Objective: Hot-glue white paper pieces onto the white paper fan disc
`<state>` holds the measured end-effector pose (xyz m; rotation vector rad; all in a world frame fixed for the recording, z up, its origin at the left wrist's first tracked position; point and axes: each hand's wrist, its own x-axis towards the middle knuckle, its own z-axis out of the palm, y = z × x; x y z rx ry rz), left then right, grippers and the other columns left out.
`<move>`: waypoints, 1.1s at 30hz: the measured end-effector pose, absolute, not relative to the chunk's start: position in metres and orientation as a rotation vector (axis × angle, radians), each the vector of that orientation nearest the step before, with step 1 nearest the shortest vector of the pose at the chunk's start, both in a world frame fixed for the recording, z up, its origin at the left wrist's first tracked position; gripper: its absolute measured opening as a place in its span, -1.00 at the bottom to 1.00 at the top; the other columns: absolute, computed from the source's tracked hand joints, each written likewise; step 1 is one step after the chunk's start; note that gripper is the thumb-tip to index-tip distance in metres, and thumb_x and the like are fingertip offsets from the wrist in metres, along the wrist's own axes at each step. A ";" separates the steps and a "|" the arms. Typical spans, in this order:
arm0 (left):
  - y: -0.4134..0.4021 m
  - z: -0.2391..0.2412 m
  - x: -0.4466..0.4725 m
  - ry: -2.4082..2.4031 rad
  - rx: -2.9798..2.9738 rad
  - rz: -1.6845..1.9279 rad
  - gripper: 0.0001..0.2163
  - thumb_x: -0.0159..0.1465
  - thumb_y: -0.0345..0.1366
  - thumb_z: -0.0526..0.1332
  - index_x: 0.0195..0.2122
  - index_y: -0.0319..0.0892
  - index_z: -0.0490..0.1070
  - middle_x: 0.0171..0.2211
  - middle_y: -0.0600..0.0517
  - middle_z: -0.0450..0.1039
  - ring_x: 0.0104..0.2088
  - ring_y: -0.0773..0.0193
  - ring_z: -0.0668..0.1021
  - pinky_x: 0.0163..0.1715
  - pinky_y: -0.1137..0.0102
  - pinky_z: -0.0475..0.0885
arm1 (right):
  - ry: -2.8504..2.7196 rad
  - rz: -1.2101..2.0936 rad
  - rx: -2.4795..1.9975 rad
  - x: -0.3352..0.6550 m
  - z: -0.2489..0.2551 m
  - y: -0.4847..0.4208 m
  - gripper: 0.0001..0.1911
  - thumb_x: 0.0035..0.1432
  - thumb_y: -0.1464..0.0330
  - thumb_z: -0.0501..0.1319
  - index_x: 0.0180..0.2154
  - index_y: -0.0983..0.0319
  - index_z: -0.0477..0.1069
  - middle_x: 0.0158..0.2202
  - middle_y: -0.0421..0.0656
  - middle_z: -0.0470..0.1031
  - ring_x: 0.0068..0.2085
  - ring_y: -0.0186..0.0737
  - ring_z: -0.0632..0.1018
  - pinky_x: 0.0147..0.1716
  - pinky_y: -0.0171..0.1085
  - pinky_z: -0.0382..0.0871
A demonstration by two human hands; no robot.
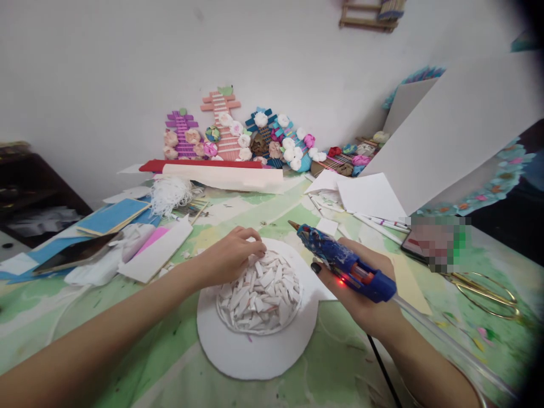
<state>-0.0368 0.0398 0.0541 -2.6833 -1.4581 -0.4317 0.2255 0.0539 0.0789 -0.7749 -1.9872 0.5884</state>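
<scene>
My right hand [369, 309] is wrapped around a blue hot glue gun [340, 266], its small red light glowing. The gun's nozzle points up and left, apart from the white pieces. My left hand [236, 252] is closed, fingertips bent down together at the far edge of a mound of white torn pieces [267, 292]. Whatever lies between those fingertips is hidden. The pieces overlap inside a round white rim, on a larger rounded white board [259, 360] lying flat on the table.
Gold-handled scissors [488, 297] and a phone [429, 243] lie to the right. White string [170, 195] and blue sheets [114, 216] are at the left. Decorated stick crafts [229, 127] lean against the wall. A large white board [450, 130] stands at the right on the green-patterned tablecloth [144, 351].
</scene>
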 end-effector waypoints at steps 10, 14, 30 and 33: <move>0.033 0.067 -0.059 -1.843 -2.645 -0.844 -0.68 0.15 -0.50 0.00 -0.14 -0.15 0.43 -0.08 -0.02 0.46 -0.05 0.25 0.46 -0.03 0.34 0.34 | -1.940 0.602 -0.767 0.226 0.073 0.056 -0.88 -0.03 0.37 0.25 -0.47 0.21 0.30 -0.59 -0.29 0.26 -0.56 -0.40 0.27 -0.57 -0.36 0.16; 0.012 0.077 -0.092 -2.183 -2.320 -0.911 -0.75 0.13 -0.38 0.09 -0.20 -0.13 0.47 -0.15 0.04 0.51 -0.12 0.23 0.50 -0.06 0.33 0.35 | -1.929 0.585 -0.781 0.225 0.073 0.056 -0.87 -0.03 0.35 0.25 -0.50 0.21 0.30 -0.63 -0.31 0.24 -0.61 -0.41 0.26 -0.61 -0.35 0.14; -0.071 0.054 -0.136 -2.507 -2.162 -0.472 -0.82 0.07 -0.15 0.20 -0.42 -0.12 0.50 -0.49 0.04 0.51 -0.52 0.29 0.48 -0.51 0.49 0.33 | -2.032 0.514 -0.773 0.224 0.071 0.057 -0.87 -0.04 0.35 0.24 -0.50 0.19 0.29 -0.62 -0.29 0.26 -0.60 -0.39 0.27 -0.61 -0.36 0.15; -0.072 0.052 -0.132 -2.444 -2.212 -0.401 -0.83 0.09 -0.19 0.17 -0.43 -0.13 0.50 -0.49 0.03 0.50 -0.54 0.32 0.46 -0.52 0.50 0.31 | -2.030 0.518 -0.772 0.223 0.071 0.057 -0.87 -0.04 0.36 0.24 -0.50 0.19 0.29 -0.61 -0.29 0.27 -0.59 -0.39 0.27 -0.60 -0.36 0.15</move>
